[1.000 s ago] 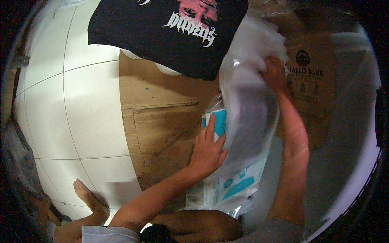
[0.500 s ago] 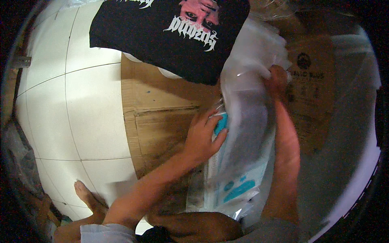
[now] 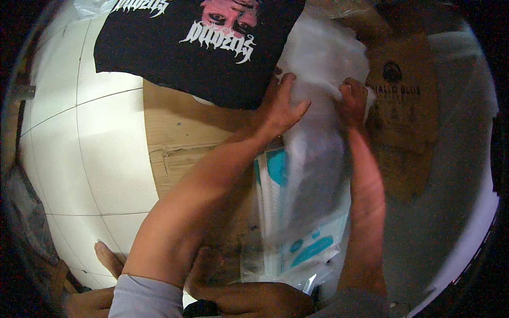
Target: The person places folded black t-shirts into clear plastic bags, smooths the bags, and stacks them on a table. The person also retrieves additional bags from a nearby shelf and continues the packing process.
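A long stack of clear plastic bags (image 3: 318, 127) lies in front of me, milky and folded over at its far end. My right hand (image 3: 352, 103) has its fingers curled on the right edge of this plastic. On the left side, my left hand (image 3: 281, 106) reaches to the far part of the stack, thumb and fingers apart, beside the edge of a black printed cloth (image 3: 159, 58). Under the bags shows a white and teal printed package (image 3: 275, 169), its lower part covered by clear film.
A flattened cardboard sheet (image 3: 196, 124) lies under the cloth and bags. White floor tiles (image 3: 114, 175) stretch to the left, with my bare foot (image 3: 108, 258) on them. At the right stands a brown carton (image 3: 405, 122) with dark printing.
My left hand has moved away from the package, up to the far end of the plastic, uncovering the teal corner. The black cloth appears further left in view. My right hand stays at the plastic's edge.
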Action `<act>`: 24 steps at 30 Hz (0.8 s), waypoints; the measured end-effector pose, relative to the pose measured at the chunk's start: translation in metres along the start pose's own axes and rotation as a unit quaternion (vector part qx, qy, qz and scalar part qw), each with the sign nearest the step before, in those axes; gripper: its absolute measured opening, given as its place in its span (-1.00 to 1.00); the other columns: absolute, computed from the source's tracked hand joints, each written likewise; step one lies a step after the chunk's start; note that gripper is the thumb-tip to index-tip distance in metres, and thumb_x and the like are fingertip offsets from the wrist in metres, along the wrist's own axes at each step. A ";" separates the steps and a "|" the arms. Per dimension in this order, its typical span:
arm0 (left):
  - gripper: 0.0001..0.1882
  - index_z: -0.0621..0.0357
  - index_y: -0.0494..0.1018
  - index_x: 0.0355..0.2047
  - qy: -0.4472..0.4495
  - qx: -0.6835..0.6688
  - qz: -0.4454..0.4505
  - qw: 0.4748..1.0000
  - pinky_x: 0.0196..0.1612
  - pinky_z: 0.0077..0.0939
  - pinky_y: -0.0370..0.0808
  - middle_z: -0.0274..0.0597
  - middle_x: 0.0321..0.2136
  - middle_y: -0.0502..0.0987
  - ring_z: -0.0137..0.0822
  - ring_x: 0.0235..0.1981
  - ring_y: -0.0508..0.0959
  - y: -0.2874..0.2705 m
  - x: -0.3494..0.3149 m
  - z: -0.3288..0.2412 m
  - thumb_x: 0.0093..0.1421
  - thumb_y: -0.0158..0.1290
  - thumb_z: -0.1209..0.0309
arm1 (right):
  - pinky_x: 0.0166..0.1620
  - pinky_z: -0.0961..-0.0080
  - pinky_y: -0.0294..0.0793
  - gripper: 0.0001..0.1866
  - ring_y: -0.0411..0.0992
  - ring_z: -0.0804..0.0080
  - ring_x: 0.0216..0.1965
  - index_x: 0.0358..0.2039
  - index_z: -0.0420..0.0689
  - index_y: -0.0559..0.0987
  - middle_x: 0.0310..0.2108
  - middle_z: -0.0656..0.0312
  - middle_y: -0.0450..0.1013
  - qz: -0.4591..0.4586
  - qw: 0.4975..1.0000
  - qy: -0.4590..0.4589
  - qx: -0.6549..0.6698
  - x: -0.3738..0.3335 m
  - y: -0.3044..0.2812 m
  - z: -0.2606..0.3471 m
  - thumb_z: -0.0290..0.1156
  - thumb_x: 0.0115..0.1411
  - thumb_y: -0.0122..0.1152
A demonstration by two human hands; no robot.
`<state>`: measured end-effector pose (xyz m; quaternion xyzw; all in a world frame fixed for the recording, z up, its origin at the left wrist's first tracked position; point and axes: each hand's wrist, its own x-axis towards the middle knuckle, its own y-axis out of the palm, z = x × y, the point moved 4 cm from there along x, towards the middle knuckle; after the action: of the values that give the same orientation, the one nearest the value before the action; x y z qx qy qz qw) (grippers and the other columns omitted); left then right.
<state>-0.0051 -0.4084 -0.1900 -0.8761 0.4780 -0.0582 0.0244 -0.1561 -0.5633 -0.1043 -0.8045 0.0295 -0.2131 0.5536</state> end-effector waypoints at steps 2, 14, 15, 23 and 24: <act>-0.17 0.35 0.18 0.20 -0.005 -0.008 0.009 1.000 0.29 -0.20 0.18 0.22 0.15 0.29 0.08 0.23 0.26 0.002 0.002 -0.001 0.04 0.24 0.14 | -0.05 0.17 0.33 -0.63 0.39 0.08 -0.10 -0.36 -0.08 0.52 -0.19 0.14 0.45 -0.028 0.999 0.018 -0.029 0.000 -0.003 0.009 -0.40 -0.25 0.45; -0.50 0.20 0.46 -0.04 0.054 0.145 0.068 0.986 0.09 -0.09 0.40 0.12 -0.11 0.48 0.10 0.01 0.43 0.000 0.025 -0.037 -0.03 0.23 0.35 | 0.02 0.15 0.33 -0.50 0.39 0.05 -0.07 -0.21 -0.07 0.52 -0.17 0.11 0.48 -0.024 0.996 0.011 0.081 -0.020 0.006 -0.005 -0.53 -0.28 0.41; -0.54 0.17 0.49 -0.07 0.083 0.152 0.072 0.982 0.07 -0.08 0.41 0.08 -0.15 0.49 0.09 -0.01 0.43 0.000 0.023 -0.039 -0.04 0.21 0.39 | 0.02 0.15 0.33 -0.47 0.39 0.04 -0.06 -0.19 -0.07 0.52 -0.17 0.11 0.48 -0.007 0.996 0.021 0.085 -0.017 0.005 -0.003 -0.55 -0.29 0.41; -0.63 0.04 0.54 -0.17 0.177 0.234 0.085 0.952 -0.01 -0.14 0.43 -0.17 -0.19 0.54 -0.07 -0.08 0.47 -0.004 0.006 -0.063 -0.07 0.14 0.50 | -0.01 0.18 0.36 -0.38 0.38 -0.02 -0.08 -0.01 -0.09 0.49 -0.14 0.07 0.45 0.098 0.984 0.041 0.140 0.016 -0.012 0.005 -0.58 -0.19 0.37; -0.64 0.02 0.53 -0.18 0.205 0.254 0.084 0.942 -0.02 -0.15 0.42 -0.20 -0.18 0.54 -0.10 -0.08 0.47 -0.005 0.004 -0.064 -0.07 0.13 0.50 | -0.02 0.18 0.37 -0.39 0.38 -0.02 -0.08 -0.01 -0.08 0.49 -0.12 0.06 0.44 0.087 0.987 0.048 0.126 0.016 -0.012 0.003 -0.59 -0.18 0.36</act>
<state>-0.0070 -0.4079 -0.1259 -0.7666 0.5140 -0.3534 0.1522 -0.1424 -0.5608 -0.0898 -0.7114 0.0986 -0.2048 0.6650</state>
